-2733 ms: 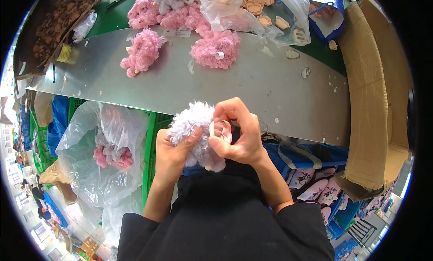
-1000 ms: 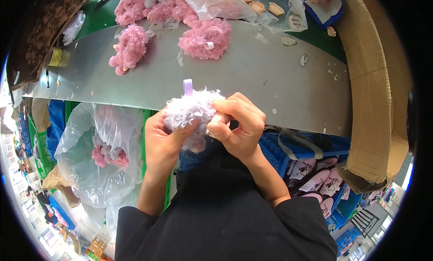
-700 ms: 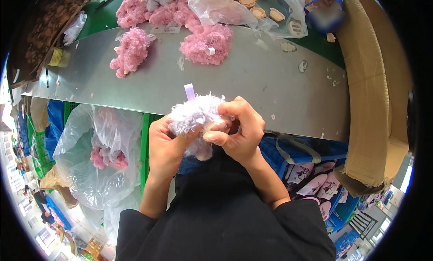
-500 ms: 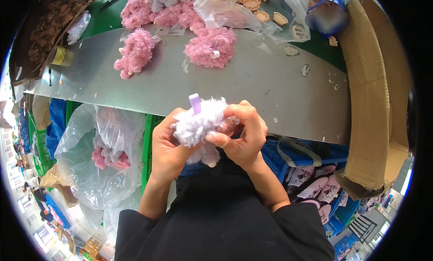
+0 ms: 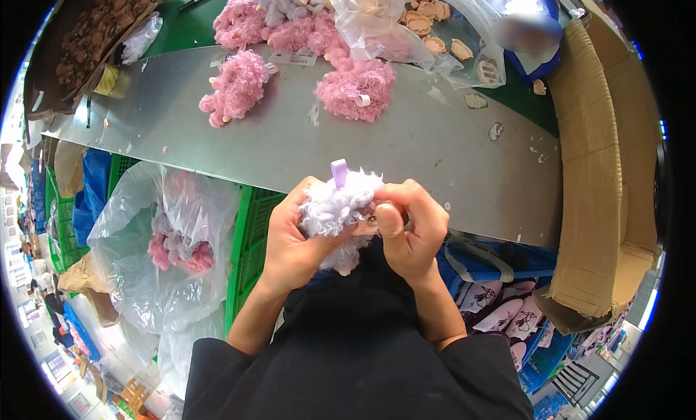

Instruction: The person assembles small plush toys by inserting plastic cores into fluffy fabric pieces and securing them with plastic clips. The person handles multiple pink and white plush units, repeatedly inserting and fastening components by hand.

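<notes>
A pale lavender curly plush toy with a ribbon loop on top is held in front of my chest, at the table's near edge. My left hand is closed round its left side, the thumb laid across its lower front. On the other side my right hand pinches the toy's right edge with thumb and bent fingers. Between the two thumbs shows a small skin-toned part with a dark spot, partly covered by fingers. Curly pink plush toys lie farther back on the metal tabletop.
Behind the toys, a clear plastic bag holds beige moulded pieces. A tall cardboard box stands at right, a brown box at far left. Below the table are a plastic-lined bag of plush and a blue crate of printed pieces.
The view has shifted slightly, and both hands with the toy sit farther right and a little lower in it. My right thumb has lifted and bent at the toy's edge, exposing the small skin-toned part.
</notes>
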`<act>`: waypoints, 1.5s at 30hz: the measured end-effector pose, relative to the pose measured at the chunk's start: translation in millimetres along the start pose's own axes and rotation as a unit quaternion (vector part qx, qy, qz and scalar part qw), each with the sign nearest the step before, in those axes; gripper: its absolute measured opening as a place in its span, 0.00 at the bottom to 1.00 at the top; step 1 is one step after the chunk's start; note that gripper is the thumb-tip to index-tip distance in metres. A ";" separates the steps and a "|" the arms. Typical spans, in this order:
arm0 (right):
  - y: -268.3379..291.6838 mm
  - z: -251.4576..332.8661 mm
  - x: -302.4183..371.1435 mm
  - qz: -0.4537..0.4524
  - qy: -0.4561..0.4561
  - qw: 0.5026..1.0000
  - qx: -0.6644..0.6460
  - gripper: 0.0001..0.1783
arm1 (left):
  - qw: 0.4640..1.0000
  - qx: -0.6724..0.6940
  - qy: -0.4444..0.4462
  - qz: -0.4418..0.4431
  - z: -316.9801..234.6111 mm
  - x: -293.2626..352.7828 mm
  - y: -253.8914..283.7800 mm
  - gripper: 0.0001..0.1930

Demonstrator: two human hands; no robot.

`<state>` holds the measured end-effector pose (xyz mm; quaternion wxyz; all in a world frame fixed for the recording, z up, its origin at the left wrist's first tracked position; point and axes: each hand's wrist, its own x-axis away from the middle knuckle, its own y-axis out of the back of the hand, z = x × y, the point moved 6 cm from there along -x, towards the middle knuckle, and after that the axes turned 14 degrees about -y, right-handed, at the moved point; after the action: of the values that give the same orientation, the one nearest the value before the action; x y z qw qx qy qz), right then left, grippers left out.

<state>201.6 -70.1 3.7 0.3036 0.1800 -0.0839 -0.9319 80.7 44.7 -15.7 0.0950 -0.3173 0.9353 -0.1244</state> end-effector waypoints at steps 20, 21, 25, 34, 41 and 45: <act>-28.7 -26.7 20.8 0.339 -0.315 0.780 -0.422 0.33 | 0.996 0.064 -0.020 0.059 -15.4 0.5 -1.6 0.13; -25.6 -23.3 17.0 0.319 -0.275 0.818 -0.392 0.27 | 0.996 0.016 -0.064 0.054 -19.8 -5.0 -7.9 0.12; -5.6 5.4 7.4 0.186 -0.048 0.972 -0.132 0.17 | 0.983 -0.063 -0.144 0.099 -13.9 -9.7 -2.5 0.14; 2.0 24.0 13.2 -0.040 0.101 0.993 0.033 0.20 | 0.942 -0.247 -0.226 0.008 -18.6 -2.1 -10.0 0.14; 10.0 13.8 13.4 0.032 0.056 0.995 -0.071 0.12 | 0.928 -0.249 -0.275 -0.025 -17.2 1.2 -8.4 0.17; 4.4 -6.9 8.9 0.035 -0.106 0.974 -0.197 0.21 | 0.925 -0.247 -0.287 -0.003 -29.3 1.3 -17.5 0.17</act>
<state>200.0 -79.3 -4.0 0.3548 0.0142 0.0634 -0.9327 82.2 35.5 17.2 0.2775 -0.3559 0.8680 0.2070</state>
